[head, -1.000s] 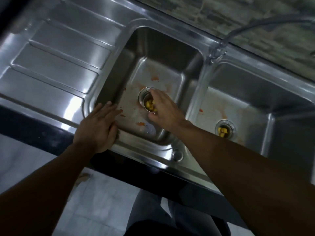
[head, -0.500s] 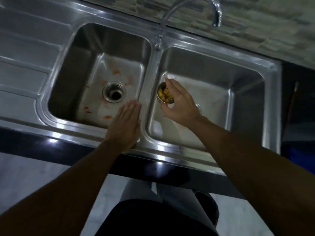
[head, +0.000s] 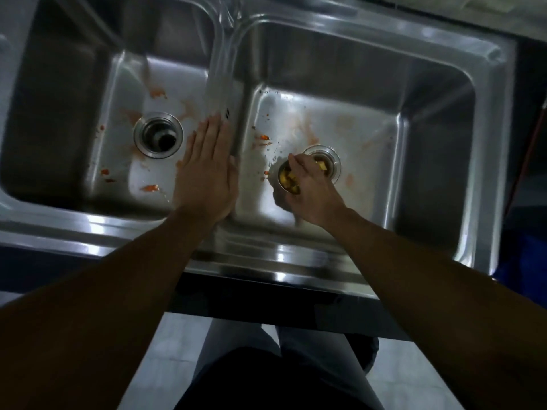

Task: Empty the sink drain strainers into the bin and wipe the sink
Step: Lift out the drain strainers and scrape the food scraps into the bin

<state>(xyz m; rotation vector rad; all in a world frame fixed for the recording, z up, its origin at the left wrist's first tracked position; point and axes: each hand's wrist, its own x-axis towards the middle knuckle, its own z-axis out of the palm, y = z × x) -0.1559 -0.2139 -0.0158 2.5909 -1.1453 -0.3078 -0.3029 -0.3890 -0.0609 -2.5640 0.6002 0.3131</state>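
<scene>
A steel double sink (head: 266,255) fills the view. The left basin's drain (head: 158,135) stands bare, with no strainer in it. My right hand (head: 310,190) grips a small metal strainer (head: 285,177) full of yellow food scraps, low in the right basin. It is right beside that basin's drain, where a second strainer (head: 325,164) with yellow scraps sits, partly hidden by my fingers. My left hand (head: 208,176) lies flat with straight fingers on the divider between the basins. Orange-red smears (head: 149,188) and crumbs mark both basin floors.
The tap's base (head: 229,7) rises at the top on the divider. A dark counter edge (head: 266,303) runs below the sink, with my legs and pale floor tiles beneath. A blue object (head: 521,261) shows at the right edge beyond the sink.
My right hand lifted the strainer out of the left drain and carried it over the divider down to the right drain. My left hand shifted from the front rim to the divider.
</scene>
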